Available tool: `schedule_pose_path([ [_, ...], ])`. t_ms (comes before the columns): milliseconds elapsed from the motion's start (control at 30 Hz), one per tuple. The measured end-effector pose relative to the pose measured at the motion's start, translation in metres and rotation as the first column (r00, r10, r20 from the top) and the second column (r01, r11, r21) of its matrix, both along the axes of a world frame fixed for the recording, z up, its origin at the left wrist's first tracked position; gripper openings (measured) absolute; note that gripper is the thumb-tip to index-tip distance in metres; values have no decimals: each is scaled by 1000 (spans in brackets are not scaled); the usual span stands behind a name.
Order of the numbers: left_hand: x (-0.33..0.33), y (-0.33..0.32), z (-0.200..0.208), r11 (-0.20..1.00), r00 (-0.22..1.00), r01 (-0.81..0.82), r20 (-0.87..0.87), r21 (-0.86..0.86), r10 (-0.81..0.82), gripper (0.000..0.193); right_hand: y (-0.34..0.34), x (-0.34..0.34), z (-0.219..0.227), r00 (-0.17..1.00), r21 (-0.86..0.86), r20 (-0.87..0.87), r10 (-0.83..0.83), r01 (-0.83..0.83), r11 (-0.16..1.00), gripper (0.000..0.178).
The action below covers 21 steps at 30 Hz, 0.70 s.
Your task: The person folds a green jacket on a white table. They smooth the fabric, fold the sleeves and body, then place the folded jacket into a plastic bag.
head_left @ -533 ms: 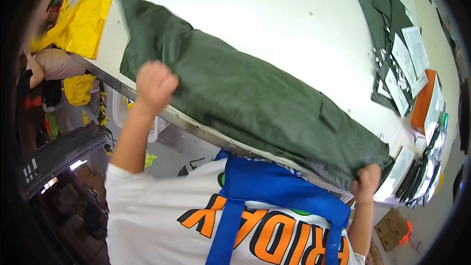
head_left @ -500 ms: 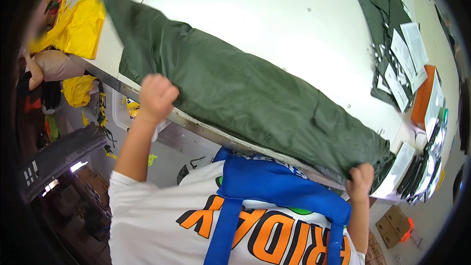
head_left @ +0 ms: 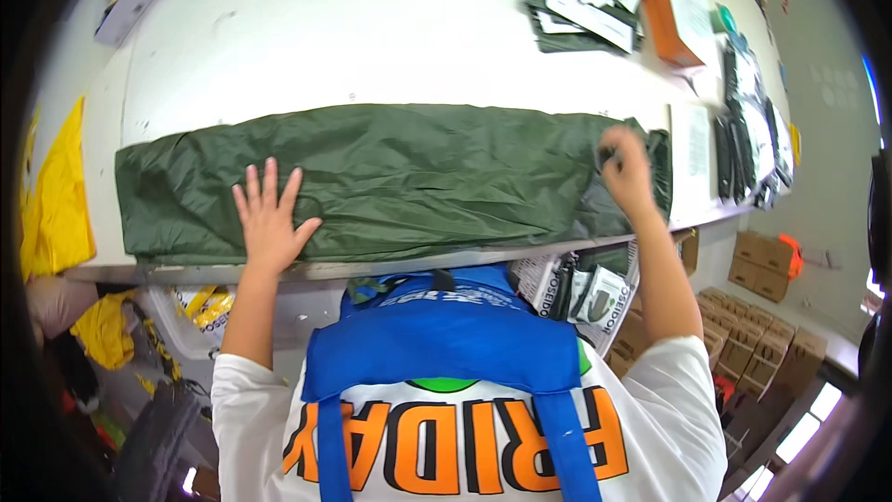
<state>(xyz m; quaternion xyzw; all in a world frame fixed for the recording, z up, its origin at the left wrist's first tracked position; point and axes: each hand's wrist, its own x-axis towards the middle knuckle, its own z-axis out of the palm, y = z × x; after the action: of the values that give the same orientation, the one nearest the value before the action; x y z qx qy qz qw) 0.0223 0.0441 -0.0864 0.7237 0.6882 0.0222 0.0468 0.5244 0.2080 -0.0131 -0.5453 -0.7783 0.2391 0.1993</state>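
A long, folded piece of thin, shiny dark green fabric (head_left: pixel 409 167) lies along the near edge of the white table, wrinkled across its middle. My left hand (head_left: pixel 269 228) rests flat on its left part with the fingers spread. Over its right end, my right hand (head_left: pixel 627 167) is curled and slightly blurred, with a dark bit of the fabric between thumb and fingers. A greyish fold shows just beneath that hand.
Packed dark green pieces with white sheets (head_left: pixel 585 0) lie at the far right, beside an orange box (head_left: pixel 674 9). Clear-wrapped black packets (head_left: pixel 748 130) line the right side. Yellow fabric (head_left: pixel 60 195) hangs at the left edge. Below the table sits a white bin (head_left: pixel 186 325); cartons (head_left: pixel 757 265) stand right.
The green fabric, slanted with its left end flying up, now lies flat and straight along the edge. My left hand has opened onto it; my right hand has moved farther over the right end.
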Motion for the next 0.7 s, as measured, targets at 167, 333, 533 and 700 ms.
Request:
schedule_pose_path([
  [167,-2,2,-12,1000,997,28,-75,-1,-28,78,56,113,-29,927,-171,369,-63,135,976,66],
  [333,-4,-1,-18,1000,997,28,-74,-7,-29,80,82,127,-39,933,37,333,-137,132,991,31],
  [533,3,7,-18,1000,996,24,-85,-6,-24,81,93,143,-76,807,155,576,-133,53,987,30],
  [700,6,3,-19,999,998,-20,-57,36,22,82,67,63,6,792,-50,604,-85,145,988,78],
])
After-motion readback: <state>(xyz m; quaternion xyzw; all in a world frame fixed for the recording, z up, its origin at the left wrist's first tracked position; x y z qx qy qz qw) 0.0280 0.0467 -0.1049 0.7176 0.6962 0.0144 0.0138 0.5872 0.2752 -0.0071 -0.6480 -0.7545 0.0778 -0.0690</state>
